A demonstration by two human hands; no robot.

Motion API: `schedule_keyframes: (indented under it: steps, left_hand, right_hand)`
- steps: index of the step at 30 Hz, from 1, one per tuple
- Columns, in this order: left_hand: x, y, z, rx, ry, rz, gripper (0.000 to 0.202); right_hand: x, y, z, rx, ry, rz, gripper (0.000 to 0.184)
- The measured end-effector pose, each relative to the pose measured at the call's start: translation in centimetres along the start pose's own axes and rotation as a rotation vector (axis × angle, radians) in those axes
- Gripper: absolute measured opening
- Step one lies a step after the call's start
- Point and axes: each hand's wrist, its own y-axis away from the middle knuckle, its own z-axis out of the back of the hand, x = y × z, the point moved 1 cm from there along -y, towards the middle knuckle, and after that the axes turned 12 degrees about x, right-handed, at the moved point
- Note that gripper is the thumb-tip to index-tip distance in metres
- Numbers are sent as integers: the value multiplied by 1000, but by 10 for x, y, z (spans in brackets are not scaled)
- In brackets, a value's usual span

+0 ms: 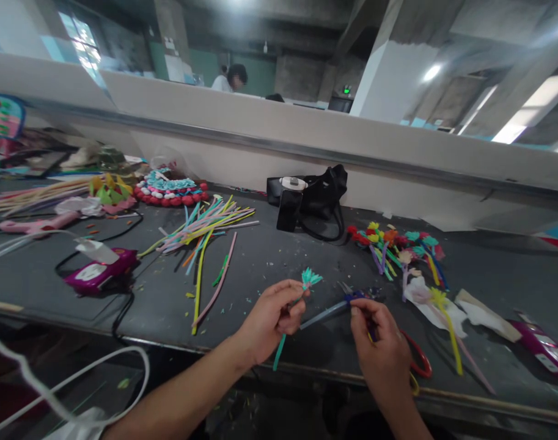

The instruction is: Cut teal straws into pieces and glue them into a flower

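My left hand [279, 315] is closed around the green stem of a pipe-cleaner flower [310, 278]. The fringed teal head stands above my fingertips, and the stem's lower end [279, 352] sticks out below. My right hand [382, 336] is closed in a pinch beside a blue tool with a pointed metal tip [353, 295]; what lies between these fingers, if anything, I cannot make out. A translucent glue stick [323, 315] lies between my hands. From behind my right hand shows a red looped handle [420, 357], its other parts hidden.
Loose pipe cleaners [209, 223] are piled left of centre. Finished pipe-cleaner flowers [398, 244] lie at right. Purple glue-gun-like devices sit left [98, 275] and far right [544, 348]. A phone [289, 209] leans by a black bag [327, 192] at the partition. A person [230, 79] is beyond.
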Motion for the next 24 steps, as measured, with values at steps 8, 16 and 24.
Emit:
schedule_keyframes:
  steps: [8, 16, 24]
  left_hand:
    - [-3, -1, 6, 1, -9, -60, 11]
    - [-5, -2, 5, -81, -95, -47, 15]
    - [-9, 3, 7, -81, -147, -88, 28]
  right_hand:
    - [-66, -9, 11, 43, 418, 25, 31]
    - [-103, 9, -12, 252, 593, 8, 40]
    - [-79, -5, 5, 162, 422, -305, 56]
